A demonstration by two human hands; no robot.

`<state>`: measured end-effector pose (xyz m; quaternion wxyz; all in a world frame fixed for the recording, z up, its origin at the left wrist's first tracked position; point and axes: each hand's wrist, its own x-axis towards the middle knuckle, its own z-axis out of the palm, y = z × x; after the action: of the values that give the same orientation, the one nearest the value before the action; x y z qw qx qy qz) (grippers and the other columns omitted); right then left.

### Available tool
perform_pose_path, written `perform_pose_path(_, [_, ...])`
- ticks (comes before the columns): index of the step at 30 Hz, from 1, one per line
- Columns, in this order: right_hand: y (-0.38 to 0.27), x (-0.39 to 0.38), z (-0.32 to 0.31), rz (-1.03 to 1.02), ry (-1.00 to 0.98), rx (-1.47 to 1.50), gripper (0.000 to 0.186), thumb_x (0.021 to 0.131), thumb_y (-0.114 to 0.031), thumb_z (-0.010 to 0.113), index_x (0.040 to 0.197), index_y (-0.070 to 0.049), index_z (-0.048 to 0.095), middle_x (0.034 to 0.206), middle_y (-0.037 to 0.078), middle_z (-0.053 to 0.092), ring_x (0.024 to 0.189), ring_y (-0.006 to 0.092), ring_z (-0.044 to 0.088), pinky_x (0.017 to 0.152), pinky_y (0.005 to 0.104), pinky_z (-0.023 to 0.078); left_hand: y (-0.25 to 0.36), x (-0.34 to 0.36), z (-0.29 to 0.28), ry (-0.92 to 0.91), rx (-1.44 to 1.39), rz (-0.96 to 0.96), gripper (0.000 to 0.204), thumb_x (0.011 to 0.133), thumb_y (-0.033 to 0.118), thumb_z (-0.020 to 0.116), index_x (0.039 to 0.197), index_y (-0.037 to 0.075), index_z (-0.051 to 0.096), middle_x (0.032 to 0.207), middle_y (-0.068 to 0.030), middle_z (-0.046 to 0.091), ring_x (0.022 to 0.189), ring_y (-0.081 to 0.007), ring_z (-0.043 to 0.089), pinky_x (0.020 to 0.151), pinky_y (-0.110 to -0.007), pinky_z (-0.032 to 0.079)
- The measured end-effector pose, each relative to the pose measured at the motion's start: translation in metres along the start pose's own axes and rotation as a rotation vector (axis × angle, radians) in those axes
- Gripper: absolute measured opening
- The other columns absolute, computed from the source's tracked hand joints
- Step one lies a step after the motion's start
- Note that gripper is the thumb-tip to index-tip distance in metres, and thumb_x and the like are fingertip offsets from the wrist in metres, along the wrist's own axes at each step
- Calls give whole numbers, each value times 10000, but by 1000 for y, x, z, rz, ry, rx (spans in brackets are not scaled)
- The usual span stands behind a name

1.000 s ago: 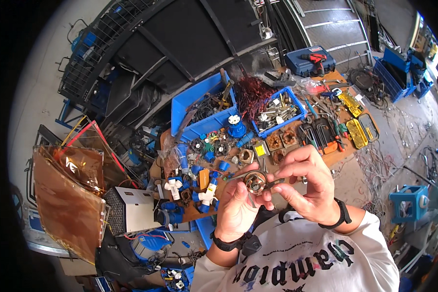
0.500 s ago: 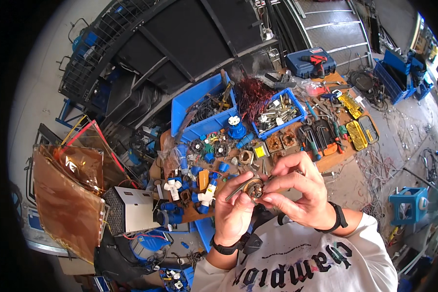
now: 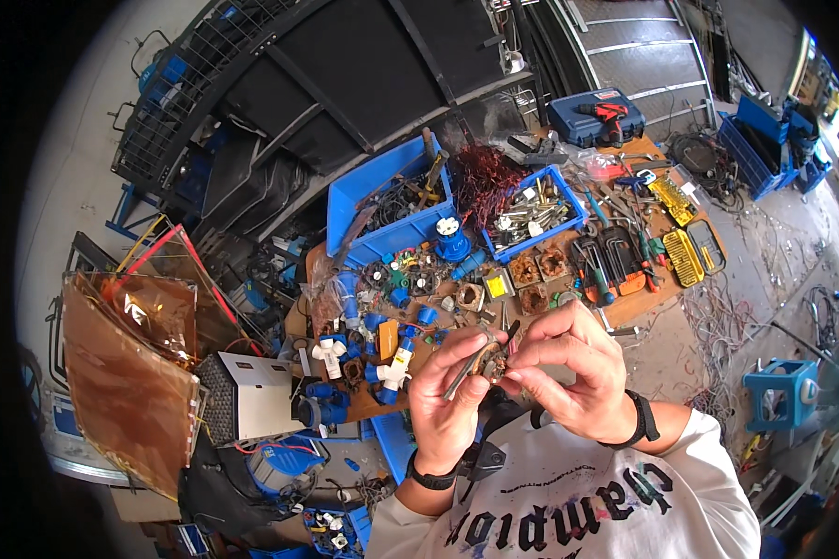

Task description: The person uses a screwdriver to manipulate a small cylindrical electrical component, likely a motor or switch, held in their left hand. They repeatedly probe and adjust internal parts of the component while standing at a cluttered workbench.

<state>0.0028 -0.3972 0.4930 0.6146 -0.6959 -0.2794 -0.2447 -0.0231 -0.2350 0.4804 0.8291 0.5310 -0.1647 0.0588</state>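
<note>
A: We've got a small round copper-wound coil (image 3: 490, 363) pinched between both hands, chest-high, just above the near edge of the workbench (image 3: 657, 303). Left hand (image 3: 449, 401) is closed around it from below with a thin dark tool (image 3: 466, 371) lying across the fingers. Right hand (image 3: 573, 373) is clamped on its other side, fingertips pressed together at the rim.

B: Hands touching?

A: Yes, thumbs meet at the coil (most of it is hidden, so we can't tell its exact type).

B: Risks?

A: We'd judge the main one is the tool tip slipping off the winding and nicking a finger or the wire, since the grip is fingertip-only. A drop would lose the coil among the clutter underneath.

B: Counts?

A: One coil in hand, one tool. Behind: two blue bins (image 3: 396, 200) on the bench, one blue drill case (image 3: 595, 116), two yellow bit holders (image 3: 685, 256), three wound cores (image 3: 539, 279) lying near them. One black wristband (image 3: 433, 480) per wrist.
</note>
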Motion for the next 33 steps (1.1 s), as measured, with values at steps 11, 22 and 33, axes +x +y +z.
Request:
perform_pose_path(11, [0, -6, 2, -10, 28, 22, 149, 707, -45, 758, 827, -73, 674, 838, 60, 621, 709, 201, 576, 619, 301, 451, -3, -6, 2, 55, 112, 52, 352, 871, 143, 654, 1180, -1, 564, 1187, -147, 530, 1104, -258, 574, 942, -348, 460])
perform_pose_path(22, [2, -10, 5, 72, 13, 61, 139, 748, -41, 723, 854, -59, 635, 860, 90, 620, 739, 234, 590, 644, 315, 460, -5, -8, 7, 88, 79, 29, 351, 878, 134, 641, 1182, -17, 550, 1191, -161, 520, 1061, -268, 590, 772, -320, 561])
perform_pose_path(33, [17, -5, 13, 154, -46, 112, 123, 774, -19, 703, 872, -34, 629, 882, 91, 616, 772, 200, 601, 647, 295, 481, -12, -4, -5, 116, -17, -81, 372, 914, 123, 587, 1244, -8, 473, 1186, -186, 543, 981, -239, 609, 708, -365, 573])
